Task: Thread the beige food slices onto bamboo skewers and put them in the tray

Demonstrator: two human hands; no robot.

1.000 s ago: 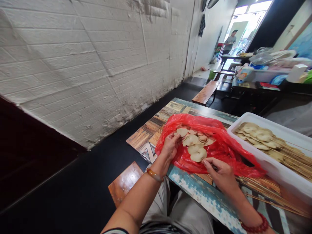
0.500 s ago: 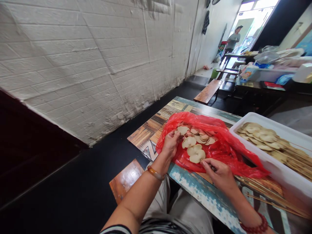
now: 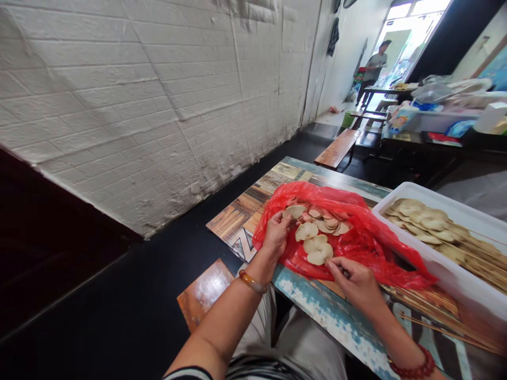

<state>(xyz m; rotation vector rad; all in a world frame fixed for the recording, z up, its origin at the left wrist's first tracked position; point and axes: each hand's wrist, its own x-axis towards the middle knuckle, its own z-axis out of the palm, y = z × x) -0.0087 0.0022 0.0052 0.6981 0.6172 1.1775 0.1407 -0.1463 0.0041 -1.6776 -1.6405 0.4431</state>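
Observation:
My left hand (image 3: 277,231) is closed in a pinch on a thin, pale round slice (image 3: 294,211), above an open red plastic bag (image 3: 358,248). The slice meets the tip of a thin bamboo skewer (image 3: 300,222). Farther down the skewer sit more pale slices (image 3: 318,250), overlapping one another. My right hand (image 3: 356,281) grips the skewer's lower part, with its fingers closed just below those slices. Loose slices (image 3: 331,224) lie inside the bag beyond the skewer. What food they are I cannot tell for sure.
A white plastic tub (image 3: 400,192) with skewered slices (image 3: 425,219) stands right of the bag. Bare skewers (image 3: 439,314) lie on the patterned table (image 3: 253,198) near my right forearm. A wooden stool (image 3: 206,293), a bench (image 3: 338,148), a cluttered table and a standing person (image 3: 374,68) are around.
My hands, the skewer and the slices keep almost the same positions. The person in the background has shifted posture slightly.

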